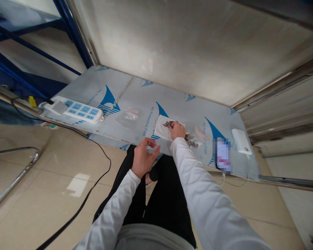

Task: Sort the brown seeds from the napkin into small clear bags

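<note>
My left hand (141, 159) is at the table's front edge, its fingers curled around a small clear plastic piece (151, 148), perhaps a bag or a little container. To its right, my right hand (178, 130) reaches over a white sheet (160, 132), fingertips pinched together at a cluster of small dark brown pieces (167, 124). Whatever those fingertips hold is too small to make out. Just right of that hand lies a clear plastic bag (193, 141) with more dark pieces in it.
Film covers the metal tabletop (156, 93). Towards the left are another clear bag (130, 114) and a white power strip (79, 111) with a black cable (108, 170) hanging down. At the right lie a blurred phone (223, 155) and a white device (241, 141) with cords. A wall stands behind.
</note>
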{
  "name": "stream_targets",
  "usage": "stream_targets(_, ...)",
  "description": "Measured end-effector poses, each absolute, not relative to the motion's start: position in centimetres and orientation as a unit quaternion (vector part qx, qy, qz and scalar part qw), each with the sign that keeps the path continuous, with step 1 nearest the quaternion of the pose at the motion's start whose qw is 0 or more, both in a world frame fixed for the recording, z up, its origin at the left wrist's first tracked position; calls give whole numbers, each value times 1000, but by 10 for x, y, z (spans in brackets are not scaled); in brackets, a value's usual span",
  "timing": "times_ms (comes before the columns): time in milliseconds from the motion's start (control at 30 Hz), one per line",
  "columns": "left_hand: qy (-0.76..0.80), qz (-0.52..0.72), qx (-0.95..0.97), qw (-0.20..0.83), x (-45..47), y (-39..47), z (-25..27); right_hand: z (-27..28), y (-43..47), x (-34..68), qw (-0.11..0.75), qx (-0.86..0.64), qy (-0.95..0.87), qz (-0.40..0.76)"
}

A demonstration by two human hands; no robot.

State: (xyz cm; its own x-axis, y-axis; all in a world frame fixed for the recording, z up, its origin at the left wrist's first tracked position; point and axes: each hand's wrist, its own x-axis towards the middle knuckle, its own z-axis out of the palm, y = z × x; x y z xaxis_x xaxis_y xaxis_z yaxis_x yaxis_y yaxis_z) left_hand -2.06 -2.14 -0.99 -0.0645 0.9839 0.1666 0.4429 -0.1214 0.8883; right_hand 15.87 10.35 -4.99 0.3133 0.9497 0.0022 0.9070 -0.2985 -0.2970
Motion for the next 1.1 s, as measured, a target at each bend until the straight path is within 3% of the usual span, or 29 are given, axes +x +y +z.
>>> stream_targets(167,586,441,605,310,-22,-20,-9,-29,90,154,172,-786,-584,105)
stream_targets(267,577,447,610,310,-20,-19,-6,5,46,138,349,-704,-599,157)
stream_targets(333,562,451,616,318,-17,-20,-3,29,9,124,415,-647,-608,200)
stream_targets(467,540,454,623,340,-10,-24,2,52,-42,104,385,-600,-662,233)
stream_targets(667,520,452,637,346,-6,-33,1,47,-60,104,358,-612,-684,172)
stream_targets(800,527,445,643,333,-9,-32,-1,47,-54,117,345,-573,-721,182)
stream_targets(900,550,445,632,317,-13,-30,-2,30,-17,147,348,-627,-681,149)
stream_targets(1000,571,434,621,315,-16,-29,-5,-2,39,186,189,-737,-644,81)
stream_targets(1100,578,427,618,318,-20,-29,-8,-32,82,214,124,-765,-629,63)
